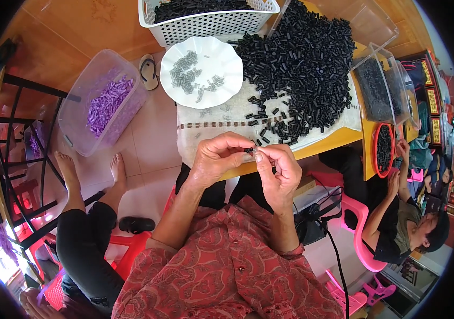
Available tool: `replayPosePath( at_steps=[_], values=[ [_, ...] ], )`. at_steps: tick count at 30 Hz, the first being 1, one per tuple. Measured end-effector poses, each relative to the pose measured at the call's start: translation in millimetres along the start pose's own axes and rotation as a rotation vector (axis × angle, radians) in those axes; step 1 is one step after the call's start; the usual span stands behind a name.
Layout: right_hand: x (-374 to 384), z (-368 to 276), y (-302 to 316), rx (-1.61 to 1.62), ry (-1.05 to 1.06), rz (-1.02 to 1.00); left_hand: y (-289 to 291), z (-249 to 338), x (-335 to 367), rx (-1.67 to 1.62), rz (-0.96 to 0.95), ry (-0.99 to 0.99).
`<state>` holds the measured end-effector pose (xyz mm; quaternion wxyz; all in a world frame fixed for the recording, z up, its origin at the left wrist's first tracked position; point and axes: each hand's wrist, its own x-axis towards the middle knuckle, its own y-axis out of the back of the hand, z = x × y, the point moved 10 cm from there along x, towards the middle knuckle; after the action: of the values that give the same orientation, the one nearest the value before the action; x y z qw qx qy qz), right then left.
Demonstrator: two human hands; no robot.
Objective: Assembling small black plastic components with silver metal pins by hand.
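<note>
Running off the top, a white basket (211, 31) is cut short, bare cloth (188, 141) lies left of the black pile (301, 64), and by the table edge (297, 157) the left hand (213, 160) clamps a small black piece (249, 151) between thumb and finger, just beside the right hand (279, 174), whose hold I cannot make out.

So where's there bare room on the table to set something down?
Bare cloth shows below the brown dashed stripe, bordered by the cloth's left edge and the left hand. The right side of the white plate is bare too. Right of that, black pieces crowd the cloth.
</note>
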<state>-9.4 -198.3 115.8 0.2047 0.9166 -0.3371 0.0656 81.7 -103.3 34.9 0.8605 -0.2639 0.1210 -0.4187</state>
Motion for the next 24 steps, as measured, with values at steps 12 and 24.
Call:
replayPosePath(
  at_steps=[12,24],
  values=[
    [-1.1,4.3,-0.5,-0.009,0.011,-0.020,-8.1,8.6,-0.9,0.074,0.018,0.001],
    [1.5,15.7,-2.3,0.075,-0.090,-0.123,-4.3,1.9,-1.3,0.058,0.000,0.040]
  ],
)
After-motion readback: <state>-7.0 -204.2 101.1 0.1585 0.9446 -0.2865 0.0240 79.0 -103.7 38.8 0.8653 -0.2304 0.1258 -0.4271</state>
